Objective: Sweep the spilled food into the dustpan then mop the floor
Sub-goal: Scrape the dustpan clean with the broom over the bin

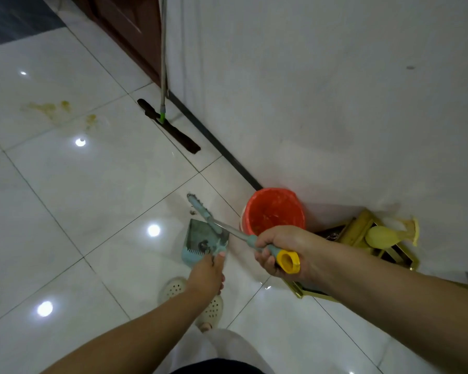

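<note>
A home interior: glossy white floor tiles (92, 190) fill the left of the frame, dark brown wooden cabinet (130, 31) at top, flat black mop (170, 128) against the white wall (322, 90).

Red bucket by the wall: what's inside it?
The red bucket shows pale, yellowish smears on its inner wall and bottom; what they are is unclear. The right hand covers its near rim.

A small teal plastic dustpan (204, 240) with a toothed rim is held low over the white tiled floor (92, 198). A teal broom (227, 230) with a yellow-capped handle lies across it. A flat dark mop (170, 125) with a metal pole is propped against the wall. Yellowish spill stains (57, 110) are seen on the tiles well apart.
</note>
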{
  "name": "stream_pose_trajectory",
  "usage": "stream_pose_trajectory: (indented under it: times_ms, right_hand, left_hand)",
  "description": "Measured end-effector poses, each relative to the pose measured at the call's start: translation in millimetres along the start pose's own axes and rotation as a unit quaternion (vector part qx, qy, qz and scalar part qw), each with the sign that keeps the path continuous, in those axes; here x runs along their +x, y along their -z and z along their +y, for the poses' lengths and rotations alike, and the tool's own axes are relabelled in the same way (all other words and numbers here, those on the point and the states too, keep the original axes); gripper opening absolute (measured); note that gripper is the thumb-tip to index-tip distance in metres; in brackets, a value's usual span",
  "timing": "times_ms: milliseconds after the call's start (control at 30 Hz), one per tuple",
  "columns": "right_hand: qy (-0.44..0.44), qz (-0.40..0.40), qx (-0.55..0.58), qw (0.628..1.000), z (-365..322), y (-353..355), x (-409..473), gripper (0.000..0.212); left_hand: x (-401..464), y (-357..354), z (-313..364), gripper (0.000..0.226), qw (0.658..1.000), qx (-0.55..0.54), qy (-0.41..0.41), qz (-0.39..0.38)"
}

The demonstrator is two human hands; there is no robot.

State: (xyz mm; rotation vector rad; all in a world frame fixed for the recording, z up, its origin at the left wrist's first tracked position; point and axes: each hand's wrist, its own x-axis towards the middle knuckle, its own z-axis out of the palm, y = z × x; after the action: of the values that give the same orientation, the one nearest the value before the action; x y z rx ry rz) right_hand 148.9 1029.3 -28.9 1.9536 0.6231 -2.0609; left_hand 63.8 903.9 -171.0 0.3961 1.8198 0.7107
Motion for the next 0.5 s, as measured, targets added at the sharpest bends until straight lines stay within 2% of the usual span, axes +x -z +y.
stream_pose_trajectory:
  times_ms: [100, 233, 500]
  right_hand:
    - [0.01, 0.004, 0.001, 1.0, 0.0, 2.4, 6.8, 0.019]
    - [0.012, 0.031, -0.028, 0.999, -3.3, 6.3, 29.7, 0.029]
    - [0.028, 0.072, -0.103, 0.992, -22.5, -3.3, 96.9, 0.039]
  left_hand:
    - [2.9, 12.5, 1.1, 0.037, 1.0, 0.008, -0.011, 0.02]
    - [7.4, 32.7, 5.0, 0.042, 0.995, 0.069, -0.036, 0.055]
    - [15.0, 63.4, 1.8, 0.045, 0.997, 0.034, -0.023, 0.061]
